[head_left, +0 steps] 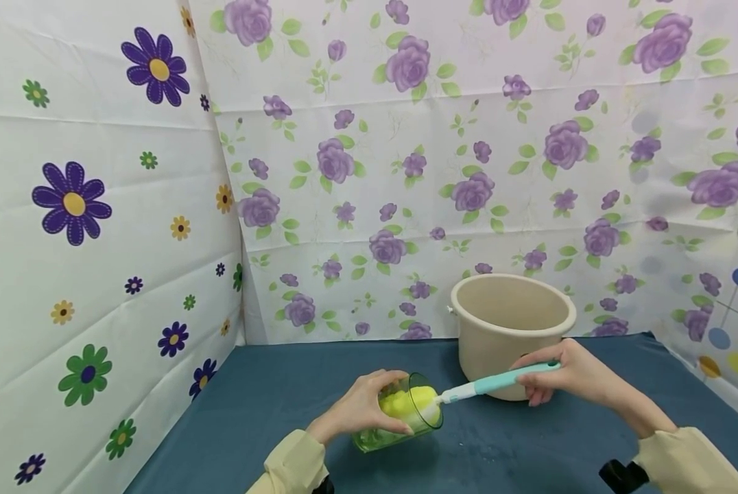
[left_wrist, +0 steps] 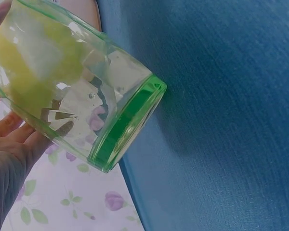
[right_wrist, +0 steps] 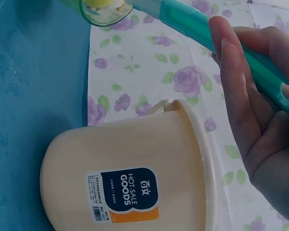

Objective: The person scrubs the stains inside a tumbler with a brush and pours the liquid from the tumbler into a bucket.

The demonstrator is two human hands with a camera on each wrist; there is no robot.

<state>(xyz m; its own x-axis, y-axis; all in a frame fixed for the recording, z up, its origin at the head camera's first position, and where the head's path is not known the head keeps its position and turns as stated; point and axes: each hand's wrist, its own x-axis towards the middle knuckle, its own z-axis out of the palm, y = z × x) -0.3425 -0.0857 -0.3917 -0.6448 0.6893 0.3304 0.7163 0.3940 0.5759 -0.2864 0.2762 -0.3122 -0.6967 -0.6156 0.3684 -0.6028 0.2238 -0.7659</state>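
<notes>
Left hand [head_left: 369,405] grips glass [left_wrist: 94,91]: clear, green-tinted, thick darker green base, a few droplets on the wall. Glass tilted over blue table [head_left: 282,391], mouth toward right hand [head_left: 569,377]; can't tell if base touches. Right hand pinches brush [head_left: 498,381]: teal handle, white neck, yellow sponge head [head_left: 424,398] inside glass. Cream bucket [head_left: 486,350] stands behind, label on side.
</notes>
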